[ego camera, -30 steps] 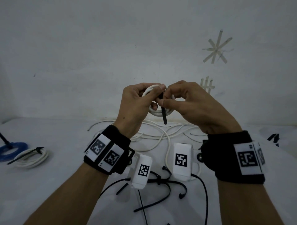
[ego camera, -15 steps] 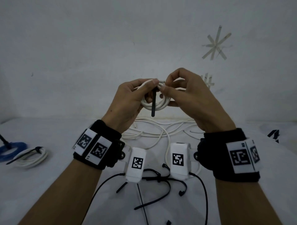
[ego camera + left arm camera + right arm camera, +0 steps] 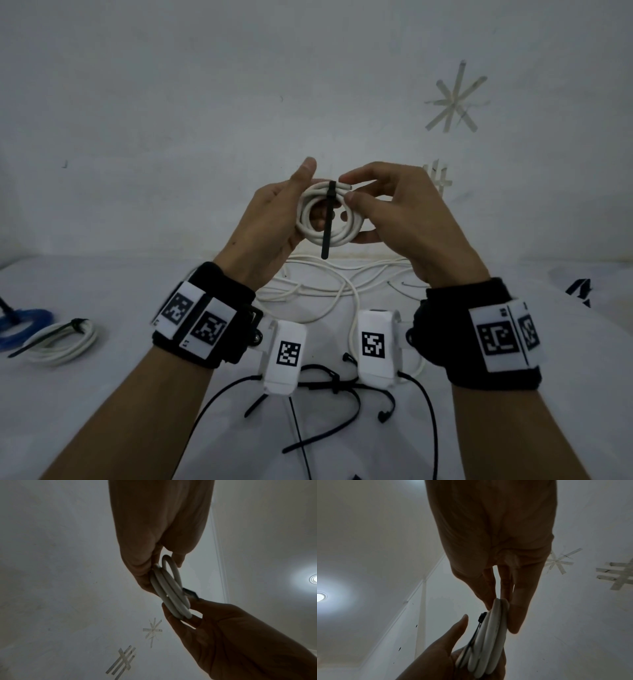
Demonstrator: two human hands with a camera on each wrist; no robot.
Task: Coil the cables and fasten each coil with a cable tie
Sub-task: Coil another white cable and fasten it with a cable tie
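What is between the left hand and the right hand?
In the head view, the white cable coil, with a black cable tie around it, lies between the left hand and the right hand; both hold it.

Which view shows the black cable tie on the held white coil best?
Head view: the cable tie faces the camera, wrapped over the white coil top, tail hanging straight down. The left wrist view shows only its dark head behind the coil; the right wrist view shows a thin edge-on sliver.

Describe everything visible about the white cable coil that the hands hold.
The white cable coil is a small round bundle of several smooth loops, held upright in the air above the table. A black cable tie wraps its top, tail hanging down. The left hand holds its left side; the right hand pinches its right side.
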